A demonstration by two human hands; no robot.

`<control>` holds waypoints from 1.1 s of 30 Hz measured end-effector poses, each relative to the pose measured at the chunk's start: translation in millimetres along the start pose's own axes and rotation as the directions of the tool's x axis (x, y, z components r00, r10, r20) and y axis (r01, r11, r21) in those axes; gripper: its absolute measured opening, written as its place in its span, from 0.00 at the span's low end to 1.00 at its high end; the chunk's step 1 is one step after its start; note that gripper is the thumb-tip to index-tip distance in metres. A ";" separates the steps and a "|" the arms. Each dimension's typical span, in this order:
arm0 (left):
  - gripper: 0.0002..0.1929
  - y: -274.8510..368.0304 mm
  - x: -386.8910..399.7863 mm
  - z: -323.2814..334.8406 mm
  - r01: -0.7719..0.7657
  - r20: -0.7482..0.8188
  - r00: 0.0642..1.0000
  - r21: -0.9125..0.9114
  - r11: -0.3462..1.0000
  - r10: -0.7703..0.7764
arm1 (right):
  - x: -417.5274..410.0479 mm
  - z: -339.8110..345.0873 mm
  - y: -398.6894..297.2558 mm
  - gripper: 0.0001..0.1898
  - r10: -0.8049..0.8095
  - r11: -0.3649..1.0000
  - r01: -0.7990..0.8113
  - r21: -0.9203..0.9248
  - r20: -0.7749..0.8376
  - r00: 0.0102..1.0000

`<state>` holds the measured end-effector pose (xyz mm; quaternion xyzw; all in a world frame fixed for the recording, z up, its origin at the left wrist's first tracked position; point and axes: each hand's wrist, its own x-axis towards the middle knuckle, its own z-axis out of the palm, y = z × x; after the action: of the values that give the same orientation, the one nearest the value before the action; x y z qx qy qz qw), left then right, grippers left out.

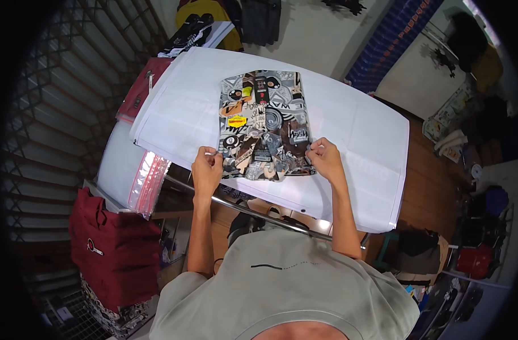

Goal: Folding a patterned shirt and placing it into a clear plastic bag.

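A flat, folded fabric piece [280, 127] with a grey, black, brown and cream graphic print lies before me on a white-covered table [356, 140]. It bears a yellow sticker [237, 122] and a dark hang tag [262, 90] near its far edge. My left hand [207, 170] pinches its left edge close to the near corner. On the opposite side, my right hand [328, 161] pinches the right edge between thumb and fingers. The near edge of the piece lies close to the table's front edge.
Clear resealable plastic bags [149, 182] lie left of the table. Below them stands a stack of dark red fabric goods [114, 250]. Another red folded piece [142, 91] sits at the table's far left. A metal rail [259, 219] runs along the near side.
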<state>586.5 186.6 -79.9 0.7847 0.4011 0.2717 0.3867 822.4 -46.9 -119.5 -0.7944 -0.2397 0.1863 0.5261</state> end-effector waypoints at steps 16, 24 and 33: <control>0.25 -26.2 141.2 35.4 -0.091 0.073 0.993 -0.022 0.996 0.092 | 99.0 3.9 -16.8 0.23 -0.006 0.985 -0.011 -0.170 -0.096 0.995; 0.32 -20.1 242.4 72.4 0.024 0.118 0.991 0.275 0.961 -0.058 | 42.3 97.0 -85.1 0.37 -0.230 0.884 0.263 -0.387 0.132 0.964; 0.18 -23.7 275.2 98.2 0.384 0.436 0.882 -0.446 0.808 -0.178 | 8.4 128.0 -64.7 0.45 -0.224 0.809 0.274 -0.520 0.157 0.962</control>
<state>794.9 388.4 -121.8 0.6178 0.3449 0.1540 0.6897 747.2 75.0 -108.2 -0.8622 -0.4073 0.0762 0.2913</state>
